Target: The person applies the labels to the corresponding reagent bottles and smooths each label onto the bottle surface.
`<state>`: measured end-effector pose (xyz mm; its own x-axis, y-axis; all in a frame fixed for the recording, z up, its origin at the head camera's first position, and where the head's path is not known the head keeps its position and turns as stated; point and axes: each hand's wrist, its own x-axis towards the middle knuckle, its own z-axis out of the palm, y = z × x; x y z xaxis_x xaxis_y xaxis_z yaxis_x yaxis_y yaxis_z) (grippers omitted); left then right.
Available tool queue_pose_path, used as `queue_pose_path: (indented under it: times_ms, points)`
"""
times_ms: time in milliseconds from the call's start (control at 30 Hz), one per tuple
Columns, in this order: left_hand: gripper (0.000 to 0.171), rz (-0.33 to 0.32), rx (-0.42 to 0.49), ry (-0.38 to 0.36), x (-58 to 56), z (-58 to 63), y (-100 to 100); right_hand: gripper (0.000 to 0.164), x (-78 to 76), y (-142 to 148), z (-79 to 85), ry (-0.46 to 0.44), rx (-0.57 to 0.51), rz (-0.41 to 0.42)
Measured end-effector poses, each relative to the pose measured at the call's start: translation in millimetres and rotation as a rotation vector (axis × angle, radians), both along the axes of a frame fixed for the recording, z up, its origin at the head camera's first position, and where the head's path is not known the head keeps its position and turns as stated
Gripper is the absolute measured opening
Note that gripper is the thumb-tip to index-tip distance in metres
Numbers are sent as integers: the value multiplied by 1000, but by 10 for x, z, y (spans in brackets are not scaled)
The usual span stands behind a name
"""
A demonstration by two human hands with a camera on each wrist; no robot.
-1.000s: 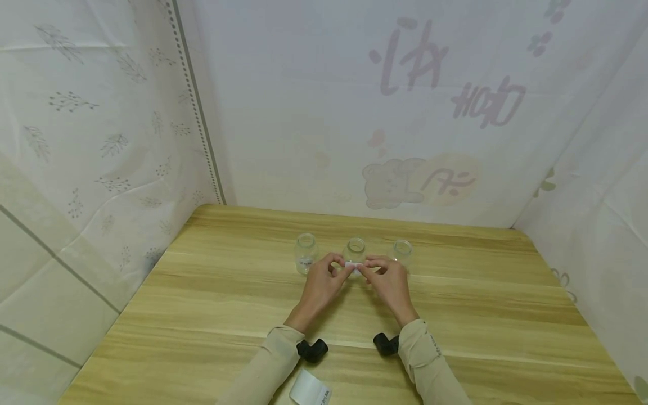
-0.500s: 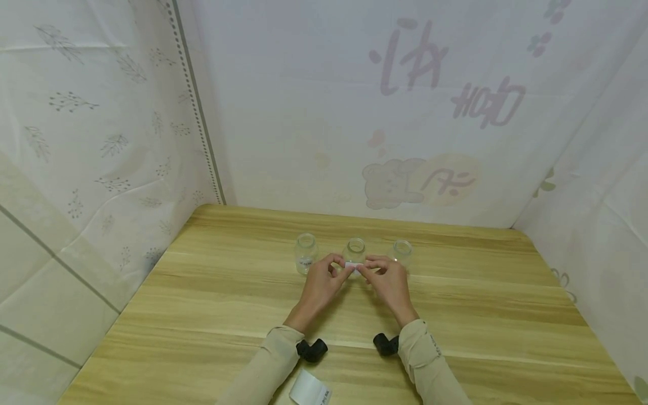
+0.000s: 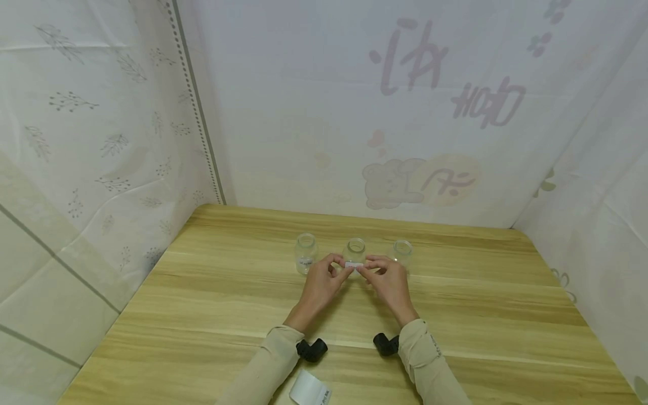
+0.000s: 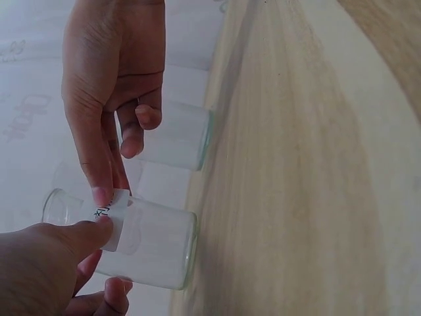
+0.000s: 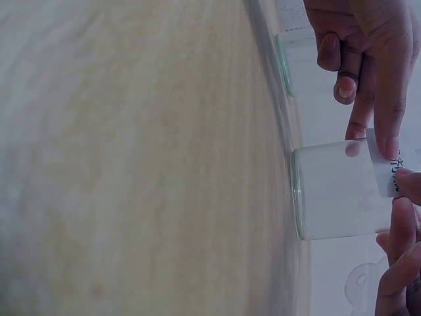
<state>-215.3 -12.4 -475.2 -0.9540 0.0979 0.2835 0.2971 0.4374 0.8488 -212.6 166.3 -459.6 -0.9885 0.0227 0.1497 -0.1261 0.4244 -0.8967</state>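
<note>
Below the frame's centre, the left hand and right hand pinch a white label. It fronts the middle jar.

I log the label as white with black writing. Middle jar: clear glass, green tinge at the base edge. My sleeves: beige, dark lettering on the right one. Bent pieces beside them: solid black. Paper: white, black print. Table: yellow-tan, brown wood-grain streaks. Left cloth: off-white, grey leaf sprigs, a grey stripe and a row of dots. Back cloth: pale lilac-white, mauve lettering, a faded bear.
</note>
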Motion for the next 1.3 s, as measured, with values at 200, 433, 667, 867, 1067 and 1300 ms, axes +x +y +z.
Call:
queue_pose_path:
  times_ms: [200, 433, 667, 867, 1067, 1300]
  points:
    - [13, -8, 3, 4, 2, -4, -12, 16, -1, -2, -1, 7, 3, 7]
    - [13, -17, 9, -8, 13, -10, -34, 16, -4, 6, -19, 10, 4, 6]
    - [13, -32, 24, -14, 10, -9, -43, 14, -7, 12, -30, 11, -2, -9]
    - [11, -49, 31, -15, -5, -9, -62, 22, -9, 20, -17, 19, -24, -14]
    - [9, -62, 42, 1, -16, -8, -80, 39, -19, 33, -12, 27, -33, -3]
    - [8, -61, 28, 22, -18, -5, -84, 44, -16, 52, 4, -1, -47, 7]
